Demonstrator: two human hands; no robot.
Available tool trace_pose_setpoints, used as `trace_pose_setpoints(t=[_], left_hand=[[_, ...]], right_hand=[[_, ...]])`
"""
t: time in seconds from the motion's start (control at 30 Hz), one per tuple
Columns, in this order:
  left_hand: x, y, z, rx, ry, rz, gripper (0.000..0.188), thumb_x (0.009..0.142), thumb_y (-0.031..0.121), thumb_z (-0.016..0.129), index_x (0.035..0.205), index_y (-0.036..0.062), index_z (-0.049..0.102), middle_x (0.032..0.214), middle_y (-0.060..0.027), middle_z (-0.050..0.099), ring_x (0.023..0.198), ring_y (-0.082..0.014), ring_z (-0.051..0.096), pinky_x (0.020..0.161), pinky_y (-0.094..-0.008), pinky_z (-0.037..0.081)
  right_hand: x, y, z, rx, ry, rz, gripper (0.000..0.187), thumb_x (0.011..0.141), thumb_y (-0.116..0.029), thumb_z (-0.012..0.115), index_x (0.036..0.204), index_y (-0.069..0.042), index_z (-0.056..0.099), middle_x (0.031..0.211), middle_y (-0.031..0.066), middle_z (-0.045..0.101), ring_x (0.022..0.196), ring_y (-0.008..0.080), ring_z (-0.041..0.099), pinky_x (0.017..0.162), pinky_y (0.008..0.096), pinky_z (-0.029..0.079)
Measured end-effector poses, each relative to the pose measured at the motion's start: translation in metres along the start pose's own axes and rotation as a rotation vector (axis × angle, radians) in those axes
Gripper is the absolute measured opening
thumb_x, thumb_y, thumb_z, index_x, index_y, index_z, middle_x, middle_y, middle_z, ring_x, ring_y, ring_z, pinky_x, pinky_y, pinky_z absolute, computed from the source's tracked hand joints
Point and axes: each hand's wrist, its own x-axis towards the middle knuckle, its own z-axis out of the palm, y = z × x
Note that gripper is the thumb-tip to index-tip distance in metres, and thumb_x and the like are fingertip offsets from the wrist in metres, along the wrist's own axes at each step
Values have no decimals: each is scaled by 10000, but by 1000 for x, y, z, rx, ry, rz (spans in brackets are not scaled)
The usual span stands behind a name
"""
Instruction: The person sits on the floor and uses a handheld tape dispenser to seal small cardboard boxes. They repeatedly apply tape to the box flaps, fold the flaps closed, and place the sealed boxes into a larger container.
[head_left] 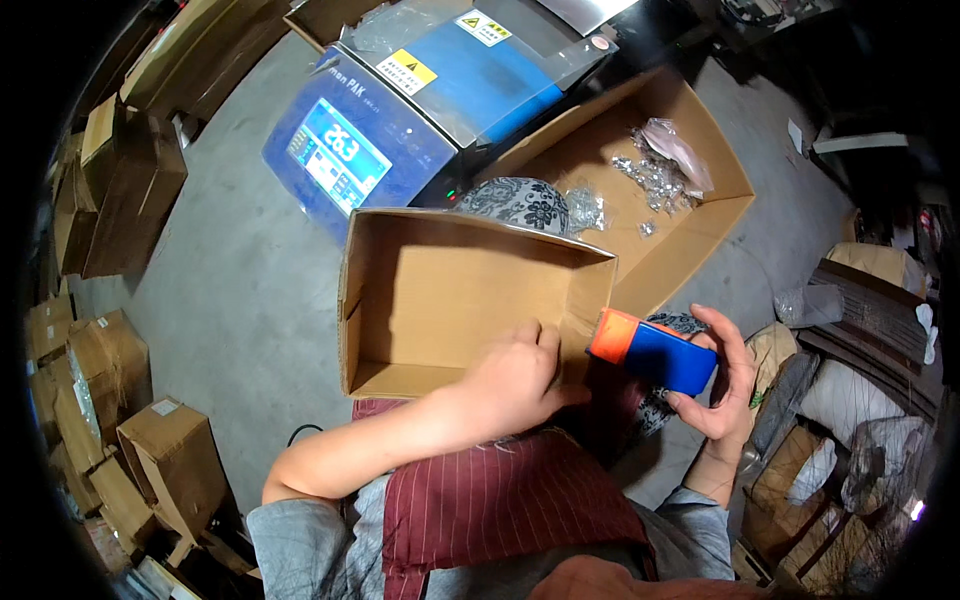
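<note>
A shallow open cardboard box (440, 308) lies tilted across my lap, its inside bare. My left hand (520, 368) is at its near wall by the right corner. The fingers curl over the rim to the inside, and the thumb stays outside. Beyond the box's right end, my right hand (725, 375) holds a blue block-shaped tool with an orange end (665, 358), which looks like a tape dispenser. Thumb and fingers grip its blue end, while the orange end points toward the box. The underside of the tool is hidden.
Behind the box stands a blue machine (370, 140) with a lit screen. A larger cardboard box (690, 235) to its right holds small clear packets and a pink bag. Stacked cartons (175, 465) line the left. Bags and packaging (850, 400) crowd the right.
</note>
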Motion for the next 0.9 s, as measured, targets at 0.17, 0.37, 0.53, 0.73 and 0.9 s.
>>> trace_pose_setpoints(t=[0.17,0.37,0.53,0.73,0.9], left_hand=[[20,26,-5,115,346,23,908,761,433,776,1343,-177,438,1107,-253,581,1040,-383,572,892,-441,496],[24,29,11,119,348,30,746,827,240,689,1357,-203,408,1181,-297,577,975,-403,586,890,-454,500],[-9,51,-46,-17,377,149,844,748,51,623,1465,-194,251,1295,-339,519,1185,-458,548,989,-459,471],[-32,41,-56,-320,361,85,801,780,-58,509,1538,-50,248,1222,-339,612,1124,-478,618,997,-430,500],[-42,47,-78,-685,358,-22,589,904,-50,515,1482,-65,403,1446,-266,525,1366,-326,510,1131,-382,381]], right_hand=[[-6,18,13,197,74,-15,803,595,-92,733,1351,66,514,860,64,653,945,178,648,952,297,456],[-11,23,18,319,200,-29,840,547,-61,723,1341,96,500,933,75,660,1036,228,633,986,365,464],[-20,8,25,430,225,-45,1121,553,-42,774,1505,67,193,920,83,651,1079,292,628,995,404,468],[-3,-22,34,645,43,-29,1302,655,-71,891,1545,22,-54,975,152,664,1021,290,663,896,397,524],[9,-22,38,439,-207,-376,1182,700,-24,845,1543,8,16,984,163,647,912,243,679,862,364,531]])
